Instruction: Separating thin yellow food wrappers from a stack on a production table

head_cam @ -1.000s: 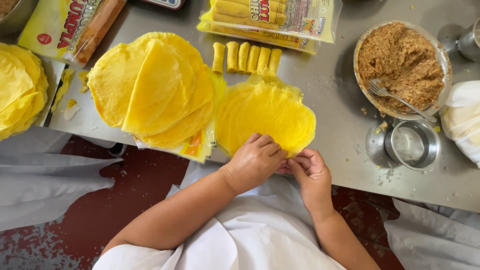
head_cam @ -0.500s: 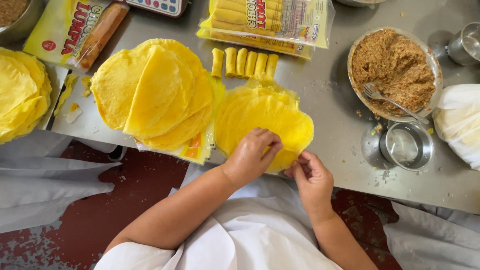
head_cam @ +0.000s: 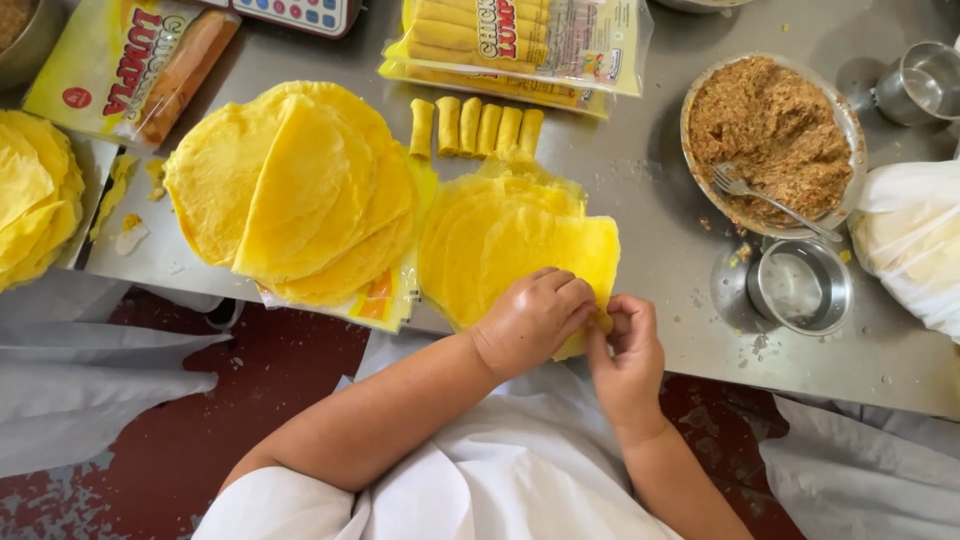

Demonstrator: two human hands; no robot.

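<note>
Both hands meet at the near edge of the steel table [head_cam: 660, 240], working the yellow wrapper stack [head_cam: 500, 240] that lies there. The left hand [head_cam: 532, 320] is curled knuckles-up over the stack's near-right corner, fingers closed on the top sheet, and the right hand [head_cam: 625, 345], touching it at 3 o'clock, pinches the same wrapper edge between thumb and fingertips. At 12 o'clock from the stack lie five rolled spring rolls [head_cam: 476, 126] side by side, with a sealed pack of rolls [head_cam: 520, 40] beyond them. At 9 o'clock a larger pile of round wrappers [head_cam: 290, 185] fans out on a plastic sheet. At 2 o'clock stands a bowl of brown minced filling [head_cam: 770, 140] with a fork [head_cam: 765, 198] resting in it, and just below the bowl is a small steel cup [head_cam: 800, 285].
</note>
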